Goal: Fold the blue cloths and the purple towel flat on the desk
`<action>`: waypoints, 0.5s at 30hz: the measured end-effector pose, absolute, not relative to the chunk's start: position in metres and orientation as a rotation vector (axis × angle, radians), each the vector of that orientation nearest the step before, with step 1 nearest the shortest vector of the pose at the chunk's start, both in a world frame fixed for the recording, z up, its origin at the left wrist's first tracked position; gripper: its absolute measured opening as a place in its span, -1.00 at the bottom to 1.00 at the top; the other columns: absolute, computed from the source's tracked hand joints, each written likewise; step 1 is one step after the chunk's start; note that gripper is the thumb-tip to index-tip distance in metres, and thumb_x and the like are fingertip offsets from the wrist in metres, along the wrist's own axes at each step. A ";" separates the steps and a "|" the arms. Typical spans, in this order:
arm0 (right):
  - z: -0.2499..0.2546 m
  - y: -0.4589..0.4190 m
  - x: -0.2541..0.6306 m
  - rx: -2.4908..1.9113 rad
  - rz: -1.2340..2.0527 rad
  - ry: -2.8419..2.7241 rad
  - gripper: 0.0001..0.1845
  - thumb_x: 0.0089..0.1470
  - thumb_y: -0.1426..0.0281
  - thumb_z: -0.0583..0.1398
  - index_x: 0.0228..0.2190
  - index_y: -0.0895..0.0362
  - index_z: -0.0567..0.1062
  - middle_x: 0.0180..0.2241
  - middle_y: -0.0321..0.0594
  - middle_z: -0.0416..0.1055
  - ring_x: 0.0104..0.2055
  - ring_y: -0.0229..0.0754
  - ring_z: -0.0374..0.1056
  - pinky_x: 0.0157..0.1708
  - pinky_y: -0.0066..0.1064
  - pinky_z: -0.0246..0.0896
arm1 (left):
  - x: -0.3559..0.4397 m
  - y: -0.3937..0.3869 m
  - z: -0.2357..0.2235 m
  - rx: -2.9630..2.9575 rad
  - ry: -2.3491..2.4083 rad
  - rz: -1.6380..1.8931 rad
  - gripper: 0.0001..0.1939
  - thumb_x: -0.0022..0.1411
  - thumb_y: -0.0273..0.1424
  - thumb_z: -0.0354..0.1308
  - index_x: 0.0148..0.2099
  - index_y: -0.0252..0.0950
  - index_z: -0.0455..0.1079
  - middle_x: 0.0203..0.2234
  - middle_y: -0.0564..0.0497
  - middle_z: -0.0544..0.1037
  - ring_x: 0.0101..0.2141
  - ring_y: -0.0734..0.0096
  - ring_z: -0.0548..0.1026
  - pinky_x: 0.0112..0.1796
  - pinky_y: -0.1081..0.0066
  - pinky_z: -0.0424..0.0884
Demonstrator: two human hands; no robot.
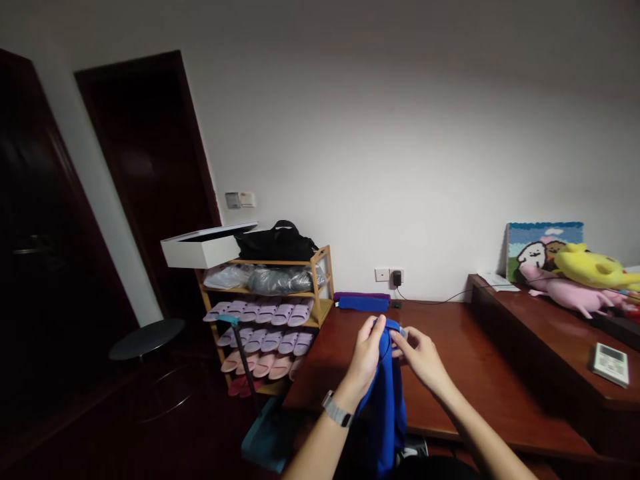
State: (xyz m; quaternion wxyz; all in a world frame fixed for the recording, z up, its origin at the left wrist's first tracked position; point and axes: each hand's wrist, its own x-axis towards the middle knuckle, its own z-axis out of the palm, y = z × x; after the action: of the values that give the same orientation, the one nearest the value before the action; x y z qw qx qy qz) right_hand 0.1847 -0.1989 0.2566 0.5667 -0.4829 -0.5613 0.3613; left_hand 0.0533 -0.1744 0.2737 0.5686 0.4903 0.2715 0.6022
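Note:
A bright blue cloth (387, 400) hangs in front of me over the near edge of the table, its top bunched up and its lower part falling in long folds. My left hand (369, 353) is closed around the bunched top, thumb on the upper side. On the other side, my right hand (417, 353) pinches the cloth's upper right edge between thumb and fingers. A small pale piece, perhaps a label, shows by the right fingertips. What kind of cloth article it is cannot be made out.
Folded blue cloth (363, 303) lies at the back of the brown table (450, 373), with purple cloth behind it. A slipper rack (315, 293) and a teal dustpan (270, 433) stand left, beyond them a round stool (147, 339). Plush toys (595, 267) and a calculator (611, 364) lie right.

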 end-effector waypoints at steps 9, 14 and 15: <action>0.256 -0.204 0.182 -0.939 0.976 -1.247 -0.37 -0.17 -0.19 0.38 -0.42 0.13 0.53 -0.45 -0.27 0.41 -0.38 -0.19 0.33 -0.35 -0.34 0.34 | 0.055 -0.175 0.273 1.337 0.775 1.416 -0.50 0.14 0.12 0.30 -0.30 -0.25 0.43 -0.45 0.07 0.46 -0.36 0.36 0.44 -0.32 0.42 0.35; 0.245 -0.199 0.189 -0.896 1.058 -1.216 -0.36 -0.18 -0.20 0.37 -0.35 0.11 0.51 -0.53 -0.36 0.30 -0.50 -0.28 0.17 -0.45 -0.38 0.18 | 0.040 -0.157 0.271 1.323 0.817 1.483 -0.46 0.10 0.14 0.32 -0.22 -0.26 0.49 -0.38 0.00 0.54 -0.28 0.26 0.49 -0.24 0.37 0.39; 0.244 -0.199 0.192 -0.901 1.056 -1.202 -0.35 -0.18 -0.19 0.37 -0.33 0.10 0.50 -0.54 -0.38 0.29 -0.51 -0.29 0.15 -0.48 -0.40 0.14 | 0.034 -0.152 0.271 1.323 0.813 1.488 -0.46 0.09 0.14 0.32 -0.21 -0.25 0.50 -0.37 -0.02 0.55 -0.28 0.25 0.50 -0.23 0.36 0.40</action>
State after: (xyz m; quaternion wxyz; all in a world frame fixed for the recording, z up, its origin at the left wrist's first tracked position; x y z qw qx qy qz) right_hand 0.1916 -0.1987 0.2441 0.6073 -0.3899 -0.5201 0.4568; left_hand 0.0343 -0.1524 0.2706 0.4753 0.5411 0.3326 0.6088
